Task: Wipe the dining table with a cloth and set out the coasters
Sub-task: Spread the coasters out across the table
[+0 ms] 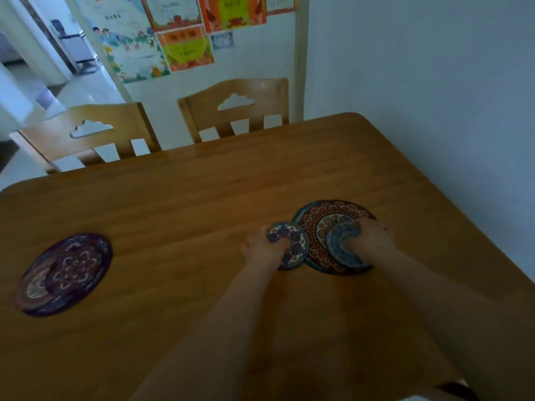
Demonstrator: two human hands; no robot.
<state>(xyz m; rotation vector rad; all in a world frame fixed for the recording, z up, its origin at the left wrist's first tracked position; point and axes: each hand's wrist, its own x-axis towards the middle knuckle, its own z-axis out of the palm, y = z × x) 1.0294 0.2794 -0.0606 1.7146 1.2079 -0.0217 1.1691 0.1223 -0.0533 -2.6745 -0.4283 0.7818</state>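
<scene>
We see two small coasters in hand at the right-centre of the table [202,183]. The dark floral coaster [292,241] is gripped by the L hand [265,247]: thumb curled over its top, other fingers hidden below, so it's closed on the near-left edge. This coaster overlaps the left rim of a big red mat [321,218] lying flat on the wood. The blue coaster [340,250] sits over the near-right part of that mat, and the R hand [372,238] holds it, thumb pressed on top and fingers curled round its right side. The picture is blurred here, so we can't tell whether either coaster is lifted or resting. A bluish rim shows along the red mat's left edge; we can't tell if that's a second mat beneath. Both forearms reach in from the near edge. Well apart, at the left, a purple mat [100,247] lies flat w/ a smaller purple coaster [73,270] on it. At the far side, two wooden chairs [89,131] stand tucked to the table, each w/ a cloud-shaped cutout. Behind them, bright posters [179,33] hang on a white panel; a plain wall [419,68] runs along the table's right side.
</scene>
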